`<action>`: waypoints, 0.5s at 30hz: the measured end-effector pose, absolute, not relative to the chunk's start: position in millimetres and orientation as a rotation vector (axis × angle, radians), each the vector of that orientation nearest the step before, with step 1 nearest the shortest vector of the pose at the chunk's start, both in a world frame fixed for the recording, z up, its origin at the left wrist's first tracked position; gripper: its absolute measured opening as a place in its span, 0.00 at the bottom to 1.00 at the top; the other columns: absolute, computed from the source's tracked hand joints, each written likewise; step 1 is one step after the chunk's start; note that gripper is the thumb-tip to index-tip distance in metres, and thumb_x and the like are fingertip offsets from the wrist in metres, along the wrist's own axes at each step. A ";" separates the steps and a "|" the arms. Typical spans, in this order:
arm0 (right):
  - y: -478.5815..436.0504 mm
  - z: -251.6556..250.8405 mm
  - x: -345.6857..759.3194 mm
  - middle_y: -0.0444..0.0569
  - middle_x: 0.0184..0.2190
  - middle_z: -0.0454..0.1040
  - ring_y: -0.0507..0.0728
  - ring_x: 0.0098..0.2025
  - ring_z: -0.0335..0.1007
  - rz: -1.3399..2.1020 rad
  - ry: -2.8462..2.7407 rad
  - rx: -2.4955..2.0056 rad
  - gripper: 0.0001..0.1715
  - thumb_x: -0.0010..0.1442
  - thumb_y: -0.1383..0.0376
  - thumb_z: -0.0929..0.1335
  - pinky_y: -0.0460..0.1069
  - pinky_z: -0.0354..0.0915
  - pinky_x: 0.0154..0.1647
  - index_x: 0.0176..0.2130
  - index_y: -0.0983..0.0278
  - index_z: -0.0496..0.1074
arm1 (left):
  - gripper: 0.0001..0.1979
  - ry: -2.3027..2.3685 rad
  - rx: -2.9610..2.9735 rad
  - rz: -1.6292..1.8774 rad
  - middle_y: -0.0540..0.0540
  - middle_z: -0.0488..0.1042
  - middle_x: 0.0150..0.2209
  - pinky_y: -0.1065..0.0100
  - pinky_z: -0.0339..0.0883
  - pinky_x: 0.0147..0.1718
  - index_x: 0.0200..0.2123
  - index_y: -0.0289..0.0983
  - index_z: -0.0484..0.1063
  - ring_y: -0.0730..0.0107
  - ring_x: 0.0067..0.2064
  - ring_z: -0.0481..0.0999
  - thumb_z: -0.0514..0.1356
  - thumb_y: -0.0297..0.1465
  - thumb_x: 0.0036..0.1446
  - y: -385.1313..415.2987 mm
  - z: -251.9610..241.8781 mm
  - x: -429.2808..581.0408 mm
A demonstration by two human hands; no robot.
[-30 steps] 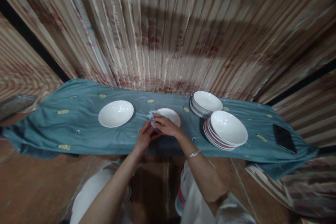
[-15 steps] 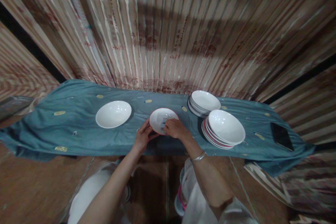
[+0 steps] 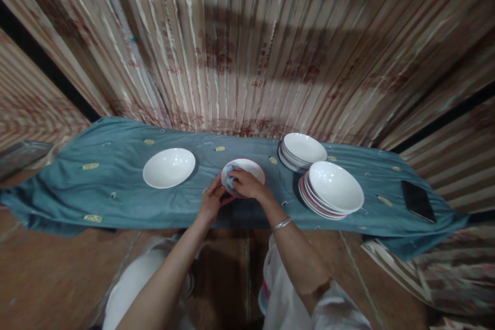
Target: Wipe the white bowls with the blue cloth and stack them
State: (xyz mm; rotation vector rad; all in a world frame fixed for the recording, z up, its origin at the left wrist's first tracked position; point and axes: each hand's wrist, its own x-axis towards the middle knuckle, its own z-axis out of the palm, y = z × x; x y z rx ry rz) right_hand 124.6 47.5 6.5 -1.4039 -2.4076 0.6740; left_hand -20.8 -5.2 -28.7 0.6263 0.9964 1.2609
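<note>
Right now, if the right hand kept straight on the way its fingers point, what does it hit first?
Right hand, cloth leading: probably the far-left inner wall of the red-rimmed bowl it's reaching into. Exact gap unclear from this one view.

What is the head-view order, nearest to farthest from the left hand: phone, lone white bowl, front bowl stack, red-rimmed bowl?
1. Red-rimmed bowl, held, centre
2. Lone white bowl, left
3. Front bowl stack, right
4. Phone, far right

Worktop (image 3: 266, 150) under teal patterned cloth (image 3: 124, 157) across mid-frame, white bowl (image 3: 169, 168) left of centre, two dish stacks (image 3: 335, 188) right of centre, dark flat object (image 3: 418, 201) far right
</note>
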 end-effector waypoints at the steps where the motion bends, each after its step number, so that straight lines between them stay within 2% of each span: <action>1: 47.3 7.0 124.7 0.52 0.56 0.71 0.58 0.58 0.66 0.725 -2.397 -1.355 0.21 0.58 0.72 0.64 0.53 0.59 0.61 0.50 0.64 0.73 | 0.27 0.999 0.629 1.259 0.44 0.77 0.45 0.51 0.75 0.43 0.53 0.41 0.72 0.55 0.47 0.77 0.67 0.32 0.46 -5.2 -29.2 -20.9; 5: 44.8 11.6 132.4 0.47 0.41 0.78 0.55 0.45 0.73 1.014 -2.311 -1.230 0.16 0.56 0.71 0.66 0.49 0.65 0.49 0.43 0.63 0.77 | 0.25 1.008 0.638 1.255 0.46 0.77 0.46 0.53 0.76 0.42 0.51 0.44 0.73 0.55 0.47 0.77 0.67 0.32 0.47 -5.0 -30.5 -21.4; 9: 41.4 19.3 147.5 0.42 0.25 0.74 0.51 0.29 0.68 1.405 -2.156 -1.103 0.10 0.54 0.69 0.66 0.45 0.63 0.34 0.32 0.67 0.78 | 0.25 1.020 0.655 1.251 0.46 0.77 0.46 0.54 0.77 0.41 0.52 0.43 0.73 0.57 0.46 0.77 0.67 0.32 0.47 -3.8 -30.7 -21.6; 12: 36.4 25.4 159.5 0.40 0.21 0.71 0.49 0.24 0.62 1.562 -1.913 -1.114 0.08 0.49 0.67 0.67 0.43 0.58 0.28 0.29 0.66 0.77 | 0.27 1.049 0.707 1.242 0.44 0.76 0.48 0.55 0.77 0.40 0.53 0.41 0.71 0.56 0.47 0.77 0.66 0.32 0.48 -1.8 -31.4 -20.1; 15: 30.6 29.3 170.1 0.40 0.21 0.72 0.48 0.23 0.59 1.624 -1.574 -1.152 0.10 0.44 0.66 0.67 0.43 0.55 0.24 0.29 0.66 0.77 | 0.30 1.145 0.780 1.290 0.41 0.70 0.57 0.52 0.74 0.46 0.57 0.42 0.67 0.52 0.53 0.73 0.65 0.33 0.49 -0.5 -31.6 -17.9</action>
